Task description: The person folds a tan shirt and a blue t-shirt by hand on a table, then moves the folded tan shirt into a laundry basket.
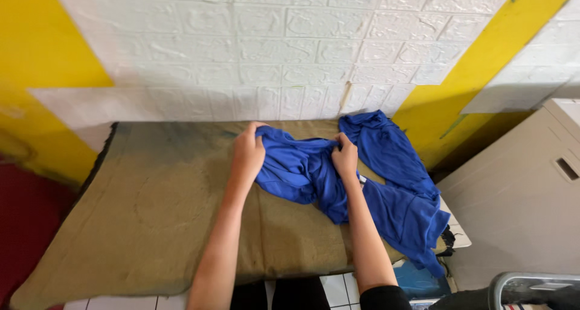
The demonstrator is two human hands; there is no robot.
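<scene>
Garment, blue knit shirt (314, 171), crumpled on khaki-covered desk (151, 213); long axis runs from far centre toward near right corner, tail hanging over that edge. Left hand (249, 153) grip pinching the shirt's left end; right hand (345, 159) grip bunching mid-cloth. Bulk lies between and rightward of the hands.

We see a desk (151, 225) draped in an olive-brown blanket, its left edge dark and frayed. Behind it stands a wall (272, 38) of white embossed brick panels, with yellow painted areas (36, 44) at both sides. To the right we find a beige cabinet (519, 213) with a small slot in it. Near the bottom right corner sits a metal-rimmed container (531, 289), and white floor tiles (335, 289) show below the desk.
</scene>
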